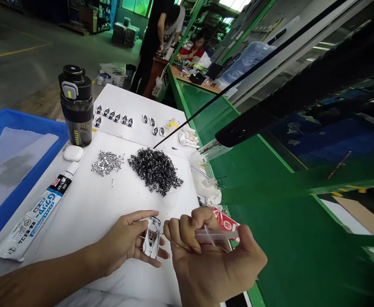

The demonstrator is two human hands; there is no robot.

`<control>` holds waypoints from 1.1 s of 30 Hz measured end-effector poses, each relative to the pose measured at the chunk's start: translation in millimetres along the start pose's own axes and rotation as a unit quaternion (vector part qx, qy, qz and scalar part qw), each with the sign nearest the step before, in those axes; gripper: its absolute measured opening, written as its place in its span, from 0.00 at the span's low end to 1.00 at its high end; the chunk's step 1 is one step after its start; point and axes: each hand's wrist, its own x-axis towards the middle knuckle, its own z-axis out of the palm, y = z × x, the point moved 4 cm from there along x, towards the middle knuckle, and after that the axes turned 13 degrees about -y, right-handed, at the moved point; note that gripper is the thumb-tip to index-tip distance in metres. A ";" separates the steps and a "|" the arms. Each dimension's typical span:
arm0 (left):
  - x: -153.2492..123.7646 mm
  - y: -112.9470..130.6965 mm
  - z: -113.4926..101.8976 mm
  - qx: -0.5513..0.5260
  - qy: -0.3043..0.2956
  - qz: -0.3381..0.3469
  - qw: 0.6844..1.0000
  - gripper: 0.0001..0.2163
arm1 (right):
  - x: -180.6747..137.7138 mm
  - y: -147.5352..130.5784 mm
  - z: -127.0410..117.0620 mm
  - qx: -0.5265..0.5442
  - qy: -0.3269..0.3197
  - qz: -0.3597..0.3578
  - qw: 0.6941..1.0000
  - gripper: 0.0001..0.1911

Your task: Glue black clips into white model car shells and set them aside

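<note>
My left hand (132,238) grips a silver toy car body (151,238) between thumb and fingers, its open cockpit facing up. Close on its right, my right hand (212,256) is wrapped round a translucent plastic syringe (215,235), thumb at the plunger end. The syringe's tip points toward the car body; whether it touches is hidden by my fingers. Beyond both hands on the white board lie a heap of small black plastic parts (156,170) and a smaller pile of silver parts (106,163).
On the left are a glue tube (39,213), a white earbud case (73,152), a dark bottle (77,106) and a blue tray (30,115). Several car bodies (117,118) stand in rows at the back. A black arm (270,102) crosses the upper right; two people work beyond.
</note>
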 end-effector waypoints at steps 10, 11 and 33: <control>-1.2 4.6 1.8 -0.009 0.011 -0.005 1.000 0.20 | -1.0 19.2 1.6 0.005 0.067 -0.041 0.997 0.28; -1.3 5.1 2.1 -0.008 0.013 -0.007 1.000 0.20 | -1.3 19.5 0.9 0.001 0.066 -0.040 0.997 0.28; -2.1 3.5 0.2 0.000 0.014 0.002 1.000 0.21 | -7.1 20.0 7.0 -0.005 0.080 -0.081 0.993 0.27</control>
